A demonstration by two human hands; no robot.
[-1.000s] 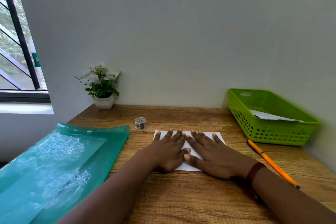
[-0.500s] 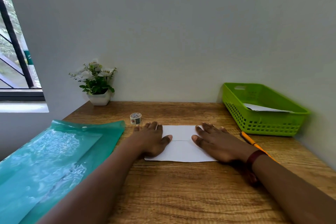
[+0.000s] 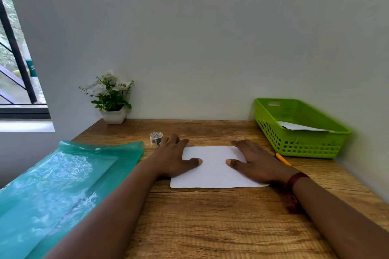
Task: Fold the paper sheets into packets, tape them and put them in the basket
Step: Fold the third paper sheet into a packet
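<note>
A folded white paper sheet [image 3: 212, 172] lies flat on the wooden desk [image 3: 210, 227] with a crease line across its middle. My left hand [image 3: 174, 157] presses flat on its left end, thumb on the crease. My right hand [image 3: 254, 164] presses flat on its right end, thumb likewise on the crease. A small roll of patterned tape [image 3: 156, 138] stands just beyond my left fingertips. The green plastic basket [image 3: 271, 130] sits at the back right with a white paper packet [image 3: 299, 126] inside.
A teal plastic folder [image 3: 63, 185] holding paper covers the desk's left side. A potted white-flower plant [image 3: 111, 99] stands at the back left by the wall. An orange pencil [image 3: 283, 160] lies between my right hand and the basket. A window is at the far left.
My two hands have slid apart from the middle of the sheet out to its left and right ends, baring the crease. The camera has tilted a little.
</note>
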